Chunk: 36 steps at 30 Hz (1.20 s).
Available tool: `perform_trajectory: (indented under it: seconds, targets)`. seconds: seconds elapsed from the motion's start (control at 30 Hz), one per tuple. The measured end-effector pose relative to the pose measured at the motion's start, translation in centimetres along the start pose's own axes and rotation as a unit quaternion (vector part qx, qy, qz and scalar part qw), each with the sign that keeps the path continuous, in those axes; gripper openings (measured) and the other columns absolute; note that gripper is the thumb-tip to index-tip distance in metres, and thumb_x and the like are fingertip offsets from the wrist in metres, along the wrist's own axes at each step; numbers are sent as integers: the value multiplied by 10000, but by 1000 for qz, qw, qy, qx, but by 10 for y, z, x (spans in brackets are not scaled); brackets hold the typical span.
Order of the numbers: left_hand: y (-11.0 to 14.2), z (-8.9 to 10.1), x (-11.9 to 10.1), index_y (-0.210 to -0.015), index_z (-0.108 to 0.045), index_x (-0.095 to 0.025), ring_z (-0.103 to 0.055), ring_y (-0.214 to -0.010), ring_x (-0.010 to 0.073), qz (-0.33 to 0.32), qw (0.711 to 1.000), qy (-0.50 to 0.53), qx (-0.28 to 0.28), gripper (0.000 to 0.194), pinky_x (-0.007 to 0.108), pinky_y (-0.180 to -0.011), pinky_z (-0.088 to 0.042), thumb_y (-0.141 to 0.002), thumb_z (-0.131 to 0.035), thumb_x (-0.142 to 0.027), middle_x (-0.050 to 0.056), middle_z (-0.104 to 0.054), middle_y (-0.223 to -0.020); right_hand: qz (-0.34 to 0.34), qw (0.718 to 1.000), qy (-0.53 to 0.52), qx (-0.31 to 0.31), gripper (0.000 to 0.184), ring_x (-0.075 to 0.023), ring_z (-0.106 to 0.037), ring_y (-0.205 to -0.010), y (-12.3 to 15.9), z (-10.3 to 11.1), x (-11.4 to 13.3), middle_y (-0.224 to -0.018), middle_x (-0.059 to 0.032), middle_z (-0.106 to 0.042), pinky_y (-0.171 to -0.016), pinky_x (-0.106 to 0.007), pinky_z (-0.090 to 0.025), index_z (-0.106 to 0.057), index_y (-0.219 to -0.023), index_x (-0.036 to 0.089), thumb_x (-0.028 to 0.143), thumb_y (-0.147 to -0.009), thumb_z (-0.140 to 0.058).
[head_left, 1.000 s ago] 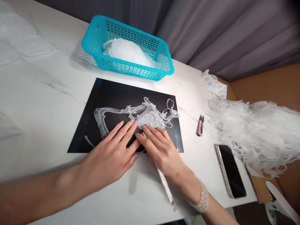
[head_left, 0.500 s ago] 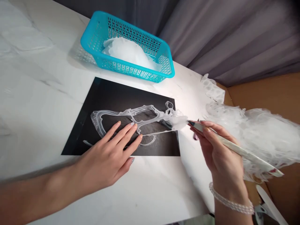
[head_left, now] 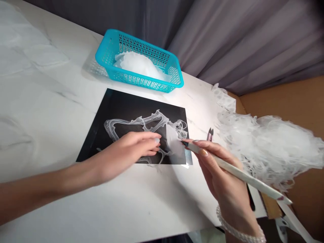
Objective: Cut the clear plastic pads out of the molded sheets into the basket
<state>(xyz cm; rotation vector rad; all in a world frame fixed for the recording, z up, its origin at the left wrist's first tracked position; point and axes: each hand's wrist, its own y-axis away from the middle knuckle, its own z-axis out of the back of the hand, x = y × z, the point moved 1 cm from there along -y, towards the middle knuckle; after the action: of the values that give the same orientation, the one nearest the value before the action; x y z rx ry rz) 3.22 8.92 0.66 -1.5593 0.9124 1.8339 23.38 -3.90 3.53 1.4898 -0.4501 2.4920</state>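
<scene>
Right hand [head_left: 220, 179] and left hand [head_left: 134, 146] were held apart. Right: gripped a slender white craft tool [head_left: 235, 170], dark tip at the edge of a translucent film scrap [head_left: 174, 140]. Left: empty, fingers just beside the scrap. Under both: stringy film outline [head_left: 131, 122] on a black sheet [head_left: 131, 104], on the marble counter [head_left: 50, 111]. Beyond: blue plastic basket [head_left: 144, 81] (white film [head_left: 139, 65] inside) and a heaped film tangle [head_left: 268, 148].

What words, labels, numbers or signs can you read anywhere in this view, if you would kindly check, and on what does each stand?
No readable words, labels, numbers or signs show anywhere.
A small dark mark near the end of the white tool is too blurred to read.
</scene>
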Motion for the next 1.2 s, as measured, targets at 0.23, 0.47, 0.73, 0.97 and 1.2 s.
perform_trajectory:
  seconds: [0.23,0.47,0.73,0.97,1.2]
  targets:
    - [-12,-16,12,-1179,-692,-169,-690,-1096,274,167,941,295,0,362,389,-883,-571,-937,-518,-373,129,-732,-1176,85,977,56,188,291,-219,-655,-1201,23,-32,27,-1287,-48,-697,-1023,-364,-555,-677,-1232,271,306,-1028,-471]
    - [-1,-18,5,-1131,-738,-233,-690,-1065,256,157,960,228,38,339,352,-855,-547,-866,-656,-427,73,-761,-1060,30,998,56,1,843,-307,-691,-1106,11,-6,25,-1083,-87,-766,-903,-450,-583,-753,-1123,266,740,-922,-85]
    - [-3,-23,-3,-752,-738,-184,-568,-534,145,61,996,65,11,264,230,-471,-370,-878,-586,-360,1,-638,-615,10,957,198,212,383,-117,-523,-562,-54,-24,30,-643,16,-604,-503,-241,-374,-703,-842,199,436,-1012,-456]
    - [5,-14,-3,-903,-765,-200,-631,-645,159,37,995,35,-88,267,232,-554,-459,-918,-591,-403,8,-697,-729,18,959,272,77,236,-92,-345,-464,-57,-31,1,-526,45,-487,-473,-246,-282,-520,-668,206,240,-898,-563]
    - [5,-1,9,-1095,-715,-199,-679,-1096,278,19,949,238,-207,348,405,-935,-564,-901,-648,-479,90,-738,-1146,-50,944,322,-46,349,-108,-277,-469,-51,17,-44,-476,72,-330,-467,-268,-247,-426,-621,229,348,-933,-527]
